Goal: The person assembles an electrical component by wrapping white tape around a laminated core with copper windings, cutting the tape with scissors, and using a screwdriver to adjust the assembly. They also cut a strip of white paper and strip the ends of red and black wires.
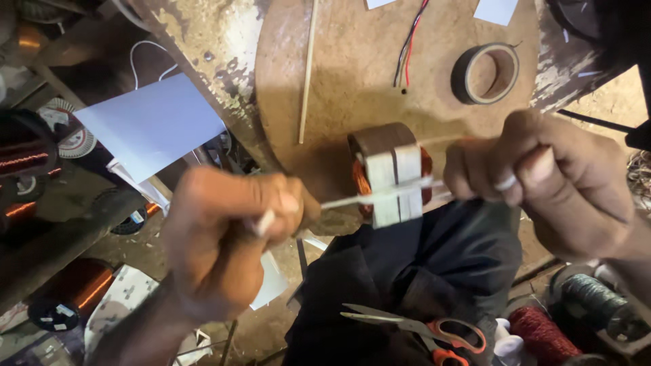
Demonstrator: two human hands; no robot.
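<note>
Head view: left hand (224,234) and right hand (536,179), both pinched shut on a thin, limp white tape (352,199), pulled it taut across the stiff, heavy-looking copper-wound coil (392,175) at the wooden table (352,74) edge.

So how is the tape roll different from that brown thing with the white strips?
The tape roll lies flat and untouched on the round board; the wound coil stands at the board's edge, between the left hand and right hand. The roll is a dark, hollow ring; the coil shows copper wire and white paper. Both are roundish.
</note>
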